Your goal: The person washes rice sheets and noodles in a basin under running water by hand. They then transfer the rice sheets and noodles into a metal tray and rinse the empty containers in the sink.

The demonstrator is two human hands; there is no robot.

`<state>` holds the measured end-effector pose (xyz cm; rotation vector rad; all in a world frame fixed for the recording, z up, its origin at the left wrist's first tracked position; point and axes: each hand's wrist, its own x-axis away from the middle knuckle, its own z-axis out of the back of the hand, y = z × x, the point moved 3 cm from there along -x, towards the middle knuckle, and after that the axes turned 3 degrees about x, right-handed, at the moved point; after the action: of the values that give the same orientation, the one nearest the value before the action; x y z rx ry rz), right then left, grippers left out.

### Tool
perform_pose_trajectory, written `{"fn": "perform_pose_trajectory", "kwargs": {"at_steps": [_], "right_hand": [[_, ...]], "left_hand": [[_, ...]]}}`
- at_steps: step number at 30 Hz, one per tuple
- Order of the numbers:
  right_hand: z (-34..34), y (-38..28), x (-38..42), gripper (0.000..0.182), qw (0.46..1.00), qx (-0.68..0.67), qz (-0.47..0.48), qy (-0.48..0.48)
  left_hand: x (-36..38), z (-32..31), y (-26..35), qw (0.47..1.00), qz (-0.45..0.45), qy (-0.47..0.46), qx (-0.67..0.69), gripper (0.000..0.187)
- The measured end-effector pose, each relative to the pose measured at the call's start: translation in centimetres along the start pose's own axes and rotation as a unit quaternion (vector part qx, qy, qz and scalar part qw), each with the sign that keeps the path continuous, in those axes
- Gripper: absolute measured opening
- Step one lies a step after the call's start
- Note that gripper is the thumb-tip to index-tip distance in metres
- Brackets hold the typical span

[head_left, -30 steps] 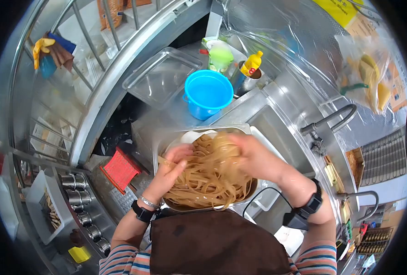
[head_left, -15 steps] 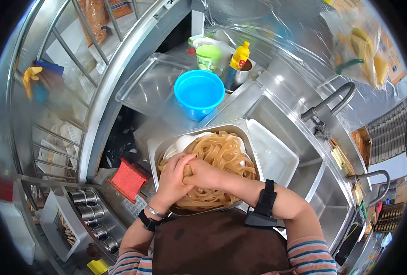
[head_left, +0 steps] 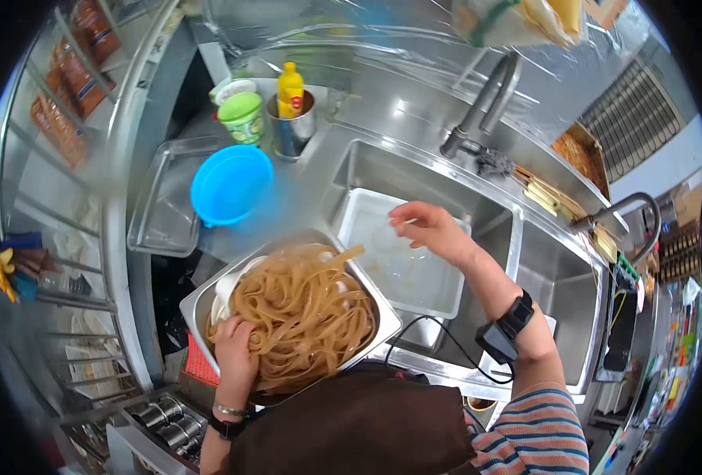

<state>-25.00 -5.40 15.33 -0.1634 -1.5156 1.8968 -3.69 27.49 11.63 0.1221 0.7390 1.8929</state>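
Observation:
A deep metal pan [head_left: 387,317] holds a heap of wide, glossy brown noodles [head_left: 303,309], with something white showing at the edges. My left hand [head_left: 236,352] is at the pan's left side, its fingers curled into the noodles just inside the rim. Over the white tray [head_left: 367,273] in the sink, my right hand [head_left: 434,229] is stretched out to the right of the pan. Its fingers are slightly bent and apart, with nothing in them. One noodle end sticks out over the pan's far right rim.
Beyond the pan stand a blue basin [head_left: 232,186], a clear plastic lid or tray [head_left: 161,214], a green tub [head_left: 242,119] and a metal pot [head_left: 295,138] with a yellow bottle [head_left: 290,87]. A faucet [head_left: 478,119] arches over the sink [head_left: 355,162]. A black cable [head_left: 414,324] loops beside the apron.
My hands were clasped together over the noodles; they have parted. My right hand has moved right, over the white tray, and my left stays in the noodles. The view has turned rightward.

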Motion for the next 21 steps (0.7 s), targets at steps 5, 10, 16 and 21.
{"fn": "perform_pose_trajectory", "kwargs": {"at_steps": [5,10,16,21], "right_hand": [[4.6,21.0,-1.8,0.047,0.963,-0.036,-0.233,0.131],[0.7,33.9,-1.6,0.085,0.921,0.030,-0.362,0.139],[-5.3,41.8,-6.4,0.110,0.909,0.198,-0.211,0.299],[-7.1,35.2,-13.6,0.109,0.923,0.231,-0.202,0.234]], "left_hand": [[-0.4,-0.3,0.3,0.999,-0.008,0.004,-0.038,0.025],[-0.9,-0.7,0.6,0.998,0.007,-0.026,-0.048,0.026],[-1.1,-1.0,0.6,0.994,0.067,-0.062,-0.059,0.030],[-0.6,-0.9,0.0,0.989,0.086,-0.090,-0.076,0.038]]}}
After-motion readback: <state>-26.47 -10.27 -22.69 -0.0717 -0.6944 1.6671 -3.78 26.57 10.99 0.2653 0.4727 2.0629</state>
